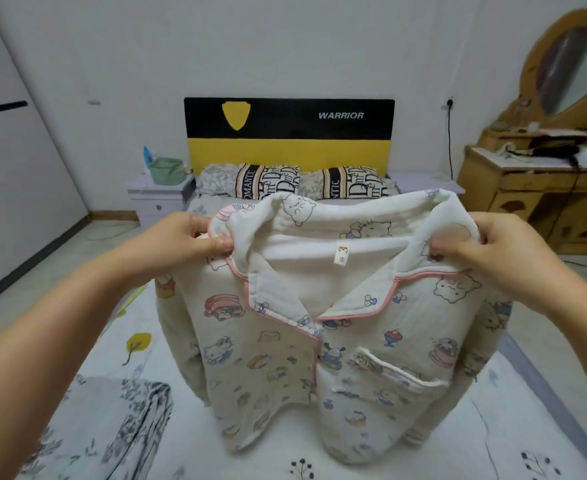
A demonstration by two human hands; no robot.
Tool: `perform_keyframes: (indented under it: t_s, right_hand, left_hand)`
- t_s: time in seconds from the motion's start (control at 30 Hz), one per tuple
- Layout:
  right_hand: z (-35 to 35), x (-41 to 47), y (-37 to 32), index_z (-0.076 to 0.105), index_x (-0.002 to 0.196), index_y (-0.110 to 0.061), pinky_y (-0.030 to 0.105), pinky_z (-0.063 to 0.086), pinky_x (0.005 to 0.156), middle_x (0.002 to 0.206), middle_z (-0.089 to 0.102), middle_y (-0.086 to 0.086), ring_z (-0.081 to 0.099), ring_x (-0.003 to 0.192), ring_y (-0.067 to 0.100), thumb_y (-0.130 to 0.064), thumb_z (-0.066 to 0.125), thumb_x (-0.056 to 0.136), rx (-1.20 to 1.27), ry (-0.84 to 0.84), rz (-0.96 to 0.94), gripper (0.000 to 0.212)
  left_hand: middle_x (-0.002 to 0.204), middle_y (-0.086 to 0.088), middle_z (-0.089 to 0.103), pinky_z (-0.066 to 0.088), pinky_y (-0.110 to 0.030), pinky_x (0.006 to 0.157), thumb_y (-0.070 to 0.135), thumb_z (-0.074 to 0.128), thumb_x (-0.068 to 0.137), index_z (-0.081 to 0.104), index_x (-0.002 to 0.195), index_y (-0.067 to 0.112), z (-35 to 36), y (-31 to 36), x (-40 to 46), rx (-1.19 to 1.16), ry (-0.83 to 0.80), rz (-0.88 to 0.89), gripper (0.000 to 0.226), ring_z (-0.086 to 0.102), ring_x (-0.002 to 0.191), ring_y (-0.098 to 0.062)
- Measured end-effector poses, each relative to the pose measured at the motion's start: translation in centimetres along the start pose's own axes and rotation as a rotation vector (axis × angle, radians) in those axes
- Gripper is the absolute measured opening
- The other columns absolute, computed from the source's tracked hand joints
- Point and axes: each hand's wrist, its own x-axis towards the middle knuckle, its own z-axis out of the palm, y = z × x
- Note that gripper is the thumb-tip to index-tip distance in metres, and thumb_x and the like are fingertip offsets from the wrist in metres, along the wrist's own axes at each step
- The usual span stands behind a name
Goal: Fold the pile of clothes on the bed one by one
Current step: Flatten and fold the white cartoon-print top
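Pyjama top (319, 348) held up over the bed (492, 445), front toward the person, hem just brushing or barely clear of the sheet; could not tell which. Cream quilted fabric, cartoon print, pink piping on the collar, one patch pocket on the front.

Left hand (184, 240) pinched the shoulder seam beside the collar, thumb on the near side and fingers curled behind. Right hand (486, 247) gripped the opposite shoulder the same way. Both were closed on cloth, and the garment hung fairly square between them. Sleeves drooped behind the body panels, partly hidden.

Step in hand, as I judged it: squaring the top before laying it down. To do it well, the shoulders wanted keeping level so the placket hung straight, then lowering face-down onto the bare sheet below, hem first, with the sleeves shaken out to the sides rather than trapped beneath. The quilting looked thick, so the creases would likely need pressing flat by palm.

A grey floral cloth (139, 417) lay on the bed to the left of the top, near its hem. Pillows (267, 180) sat beyond the top, against the headboard (288, 133).
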Motion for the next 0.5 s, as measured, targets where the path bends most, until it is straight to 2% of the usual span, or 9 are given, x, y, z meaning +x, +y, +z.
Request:
perform_keyframes:
  t_s: [0.07, 0.13, 0.2, 0.3, 0.37, 0.5]
  right_hand:
    - [-0.4, -1.8, -1.4, 0.07, 0.077, -0.028, 0.031, 0.05, 0.058, 0.071, 0.07, -0.008, 0.065, 0.068, 0.011, -0.027, 0.07, 0.079, 0.006, -0.008, -0.021, 0.002]
    - [-1.0, -3.1, -2.7, 0.069, 0.074, -0.031, 0.027, 0.047, 0.054, 0.064, 0.07, -0.008, 0.065, 0.061, 0.009, -0.03, 0.07, 0.077, 0.019, -0.013, -0.036, 0.004]
    - [-1.6, -3.8, -3.5, 0.069, 0.072, -0.032, 0.028, 0.049, 0.055, 0.065, 0.07, -0.015, 0.066, 0.057, 0.006, -0.031, 0.072, 0.074, 0.047, -0.004, -0.044, 0.004]
    - [-1.8, -3.6, -3.8, 0.068, 0.069, -0.032, 0.027, 0.046, 0.052, 0.064, 0.069, -0.017, 0.065, 0.055, 0.001, -0.034, 0.073, 0.07, 0.076, -0.003, -0.032, 0.005]
    - [-1.1, -2.9, -3.0, 0.069, 0.072, -0.029, 0.025, 0.045, 0.05, 0.063, 0.069, -0.016, 0.065, 0.054, 0.002, -0.034, 0.073, 0.071, 0.063, -0.041, 0.011, 0.006]
    - [2.6, -1.1, 1.5, 0.069, 0.074, -0.027, 0.023, 0.044, 0.05, 0.061, 0.07, -0.014, 0.064, 0.052, 0.003, -0.029, 0.075, 0.072, 0.024, -0.164, 0.151, 0.007]
  left_hand:
    - [0.077, 0.007, 0.074, 0.055, -0.029, 0.064, 0.029, 0.068, 0.082, 0.074, 0.079, 0.028, -1.2, 0.2, -1.5, 0.004, 0.025, 0.005, 0.007, 0.07, 0.068, -0.009]
    - [0.079, 0.005, 0.075, 0.054, -0.03, 0.064, 0.028, 0.069, 0.081, 0.075, 0.082, 0.027, -2.4, 0.7, -2.7, -0.029, 0.014, 0.016, 0.006, 0.071, 0.07, -0.011]
    - [0.082, -0.001, 0.075, 0.056, -0.032, 0.066, 0.033, 0.07, 0.073, 0.074, 0.087, 0.023, -3.5, 1.2, -3.5, -0.064, -0.015, 0.022, 0.017, 0.072, 0.073, -0.017]
    - [0.082, -0.003, 0.075, 0.058, -0.029, 0.06, 0.041, 0.068, 0.061, 0.075, 0.086, 0.021, -4.1, 1.3, -3.7, -0.099, -0.048, 0.014, 0.033, 0.072, 0.072, -0.019]
    - [0.08, -0.002, 0.075, 0.058, -0.026, 0.059, 0.041, 0.068, 0.063, 0.075, 0.085, 0.021, -3.4, 0.6, -3.2, -0.093, -0.063, -0.005, 0.031, 0.071, 0.071, -0.017]
    - [0.075, 0.002, 0.073, 0.051, -0.023, 0.063, 0.029, 0.07, 0.08, 0.073, 0.077, 0.02, 1.0, -3.4, -0.7, 0.006, -0.084, -0.092, 0.01, 0.065, 0.066, -0.01]
